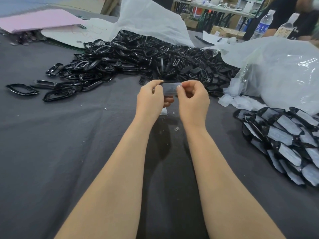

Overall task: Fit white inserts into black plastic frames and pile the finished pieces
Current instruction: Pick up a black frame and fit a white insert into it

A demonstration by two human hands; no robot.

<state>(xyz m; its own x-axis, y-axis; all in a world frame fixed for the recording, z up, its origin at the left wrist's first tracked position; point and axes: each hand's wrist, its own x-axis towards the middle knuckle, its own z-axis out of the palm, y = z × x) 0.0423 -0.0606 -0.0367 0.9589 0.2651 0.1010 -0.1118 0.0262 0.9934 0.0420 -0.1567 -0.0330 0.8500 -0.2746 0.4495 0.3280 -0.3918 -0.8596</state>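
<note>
At the far left edge of the grey cloth-covered table (69, 152), a pink sheet (39, 19) is cut off by the border, and dark parts under it are too blurred to name. Nearer lie some loose black frames (22, 88), just beside the large heap of black frames (138, 56), which spills from under a white plastic bag (146, 19); the bag hides the back of the heap. In the middle, above the cloth, the left hand (150, 99) has curled fingers, and its thumb and forefinger pinch the left end of a white insert (170, 88). The right hand (193, 102), also curled, pinches the right end between thumb and forefinger. A dark edge shows under the insert, but I cannot tell if it is a frame, because the fingers cover it. To the right, a translucent bag (284, 75) holds pale contents that are hard to make out, and loose white inserts lie at its mouth. Below it is the pile of finished pieces (283, 140), black frames with white centres, cut off by the right border. At the top right stand two water bottles (263, 25); one has a blue label, but its writing is too blurred to read. Behind them is a person in dark clothes (283, 11), only partly visible.
</note>
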